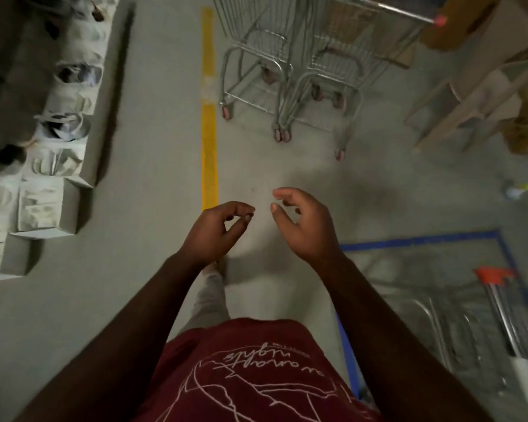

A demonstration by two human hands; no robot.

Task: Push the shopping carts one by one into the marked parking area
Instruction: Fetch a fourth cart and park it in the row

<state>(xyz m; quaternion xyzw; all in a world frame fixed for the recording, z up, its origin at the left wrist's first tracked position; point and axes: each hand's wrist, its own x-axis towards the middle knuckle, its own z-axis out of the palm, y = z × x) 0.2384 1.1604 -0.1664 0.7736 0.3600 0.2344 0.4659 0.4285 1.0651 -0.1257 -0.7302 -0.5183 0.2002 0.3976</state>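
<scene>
Head view: both hands, left (215,231) and right (305,223), loosely curled, grip empty, bare floor (134,269) before nested carts (290,74).

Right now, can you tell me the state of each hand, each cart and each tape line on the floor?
Left hand: empty, fingers curled.
Right hand: empty, half open.
Carts ahead: side by side, outside the blue tape.
Cart at right: inside the blue tape.
Yellow line: straight, one pale patch.

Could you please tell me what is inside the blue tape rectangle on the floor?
Inside the blue tape rectangle stands one metal shopping cart with an orange-capped handle. Its wheels and far end run out of frame, so whether another cart is parked there cannot be seen.
</scene>
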